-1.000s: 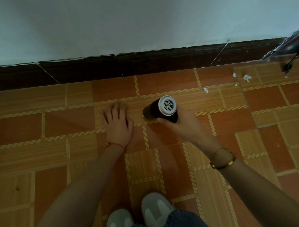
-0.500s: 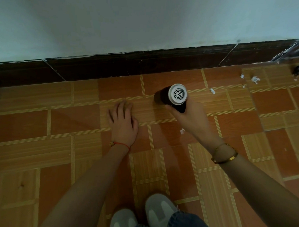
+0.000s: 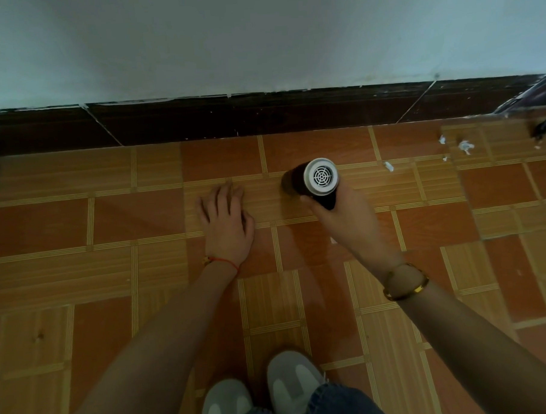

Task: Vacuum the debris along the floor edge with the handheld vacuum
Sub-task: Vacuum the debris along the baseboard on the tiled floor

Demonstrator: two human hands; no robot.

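Right of the flat left hand, right hand grips vacuum

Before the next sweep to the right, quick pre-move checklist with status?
1. Grip: right hand wrapped around the vacuum handle. ok.
2. Nozzle on floor: the front end points down and away, hidden behind the body. cannot tell.
3. Targets located: white scraps and lie to the right, near the baseboard. ok.
4. Path: bare tiles between vacuum and scraps; dark cable end sits just beyond the far scraps. not ok, watch it.
5. Support: left hand flat on the floor, apart from the vacuum. ok.
6. Motor running: no sign visible. cannot tell.
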